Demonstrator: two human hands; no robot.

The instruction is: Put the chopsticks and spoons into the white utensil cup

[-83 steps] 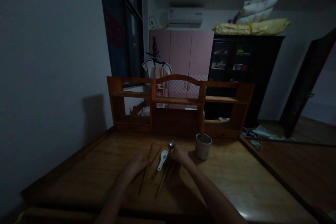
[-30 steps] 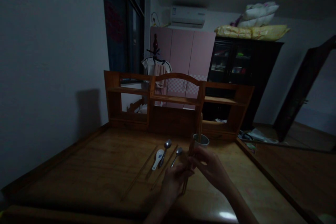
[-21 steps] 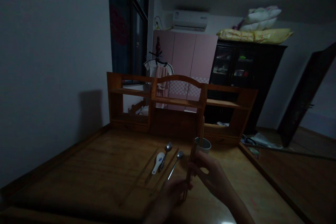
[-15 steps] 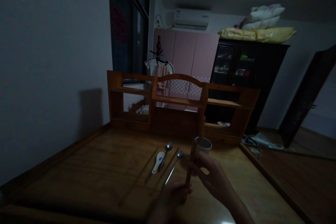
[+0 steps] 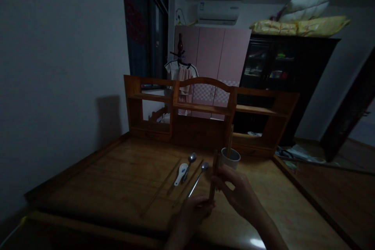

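A small bunch of brown chopsticks (image 5: 215,175) stands nearly upright between my hands. My left hand (image 5: 195,211) is closed round the lower end. Higher up, the fingers of my right hand (image 5: 234,181) pinch the same bunch. Just behind my right hand is a pale cup (image 5: 233,159) with more chopsticks (image 5: 231,140) standing in it. Left of my hands lie a long-handled metal spoon (image 5: 199,177), a white ceramic spoon (image 5: 181,174) and another metal spoon (image 5: 191,160). Single chopsticks lie there too, one (image 5: 161,187) at the left and one (image 5: 187,183) between the spoons.
The wooden tabletop (image 5: 117,179) has a raised wooden shelf unit (image 5: 205,107) along its back edge. A wall (image 5: 58,66) borders the left side. Behind stand a pink wardrobe (image 5: 211,50) and a dark cabinet (image 5: 307,66). The room is dim.
The view has shifted a little, so the table things sit slightly higher and further right. Both hands keep their hold on the chopsticks, with the left hand a little higher in view.
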